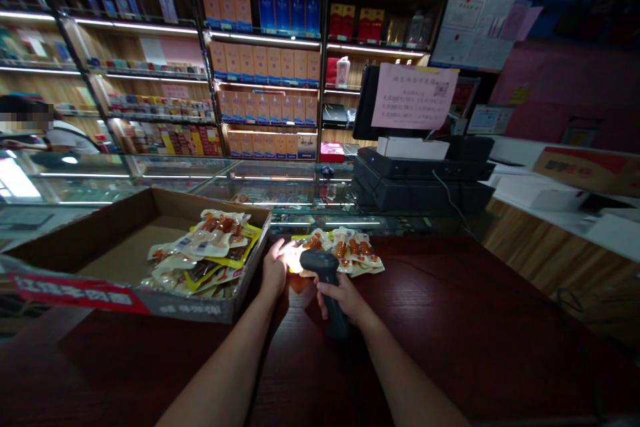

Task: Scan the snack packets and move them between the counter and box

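Note:
My right hand (345, 297) is wrapped round the handle of a dark barcode scanner (320, 263), its head pointing left and away. A bright glare spreads from the scanner's head over the left end of some clear snack packets (353, 247) with reddish-brown pieces inside. At that lit end, the fingers of my left hand (273, 273) close on the edge of a snack packet; the glare partly washes out the fingertips. To the left, an open cardboard box (200, 307) holds a heap of similar packets (215, 240), some with yellow edges.
Everything stands on a dark red wooden counter (450, 347). Behind are a glass display case (225, 180), a monitor (367, 100) bearing a pink notice, and shelves of boxed goods (265, 63). Another person (70, 137) is at the far left. A cable (570, 300) lies at right.

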Available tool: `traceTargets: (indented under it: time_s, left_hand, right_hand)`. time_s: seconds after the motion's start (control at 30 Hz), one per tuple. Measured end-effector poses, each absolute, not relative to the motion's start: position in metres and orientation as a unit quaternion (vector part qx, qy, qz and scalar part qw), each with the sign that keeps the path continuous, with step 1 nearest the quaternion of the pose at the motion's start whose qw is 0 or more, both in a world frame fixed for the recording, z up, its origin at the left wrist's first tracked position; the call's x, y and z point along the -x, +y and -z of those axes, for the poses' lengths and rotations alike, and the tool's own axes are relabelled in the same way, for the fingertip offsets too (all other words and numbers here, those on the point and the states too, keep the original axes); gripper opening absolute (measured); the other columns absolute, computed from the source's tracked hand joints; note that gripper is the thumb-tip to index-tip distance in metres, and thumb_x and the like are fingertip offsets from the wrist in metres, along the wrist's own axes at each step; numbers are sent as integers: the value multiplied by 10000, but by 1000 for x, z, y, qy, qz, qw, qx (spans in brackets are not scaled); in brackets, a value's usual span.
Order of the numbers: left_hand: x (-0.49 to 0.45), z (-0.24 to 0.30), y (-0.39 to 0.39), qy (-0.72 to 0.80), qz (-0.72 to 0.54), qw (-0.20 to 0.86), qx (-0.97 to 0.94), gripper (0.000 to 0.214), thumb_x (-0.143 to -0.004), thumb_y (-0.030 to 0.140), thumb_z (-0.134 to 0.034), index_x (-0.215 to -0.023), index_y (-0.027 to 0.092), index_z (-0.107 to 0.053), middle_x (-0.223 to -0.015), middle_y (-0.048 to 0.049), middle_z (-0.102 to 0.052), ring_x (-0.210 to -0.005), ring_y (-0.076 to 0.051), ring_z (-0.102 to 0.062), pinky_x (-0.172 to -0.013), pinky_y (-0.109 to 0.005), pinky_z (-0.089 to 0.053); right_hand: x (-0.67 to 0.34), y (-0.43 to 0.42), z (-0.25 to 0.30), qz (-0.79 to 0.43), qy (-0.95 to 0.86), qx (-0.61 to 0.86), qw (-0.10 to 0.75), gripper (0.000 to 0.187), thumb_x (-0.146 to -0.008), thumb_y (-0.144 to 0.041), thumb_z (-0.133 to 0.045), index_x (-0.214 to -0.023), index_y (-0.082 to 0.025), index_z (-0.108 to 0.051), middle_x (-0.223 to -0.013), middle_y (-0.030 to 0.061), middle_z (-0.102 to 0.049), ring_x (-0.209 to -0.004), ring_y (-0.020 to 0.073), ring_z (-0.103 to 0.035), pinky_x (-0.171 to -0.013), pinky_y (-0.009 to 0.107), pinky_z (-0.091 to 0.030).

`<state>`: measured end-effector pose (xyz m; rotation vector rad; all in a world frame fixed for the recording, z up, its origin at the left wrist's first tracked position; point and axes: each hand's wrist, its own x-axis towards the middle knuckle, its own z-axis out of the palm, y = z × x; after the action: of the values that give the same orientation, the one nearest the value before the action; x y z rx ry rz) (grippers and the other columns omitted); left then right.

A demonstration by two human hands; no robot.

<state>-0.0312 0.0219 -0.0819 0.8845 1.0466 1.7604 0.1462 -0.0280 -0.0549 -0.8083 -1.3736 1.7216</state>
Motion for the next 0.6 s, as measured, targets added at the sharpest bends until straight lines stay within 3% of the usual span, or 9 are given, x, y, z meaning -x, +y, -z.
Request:
traceTargets:
  time_s: [0.3,0.6]
  left_hand:
    - [30,72,23,385,-755,443,-293,548,-648,165,-593,-1178,83,-484,-1155,-214,-618,-969,-242,-642,-861,-386,-494]
    - [43,18,17,367,-820,348,-269,396,-664,99,-506,-1059,120,-516,-1129,-189,-631,-942,-210,-648,-889,-406,-481]
  right_hand:
    - [-146,-28,54,-695,-522,290,401,381,-644,-428,-687,-857,-152,-534,-495,-30,-589,-343,115,-512,-365,221,-409]
    - [-127,-21,20,-697,-514,250,432,316,-689,-402,-672,-829,-146,-551,-528,-18,-601,-365,105,-525,-384,226,-451]
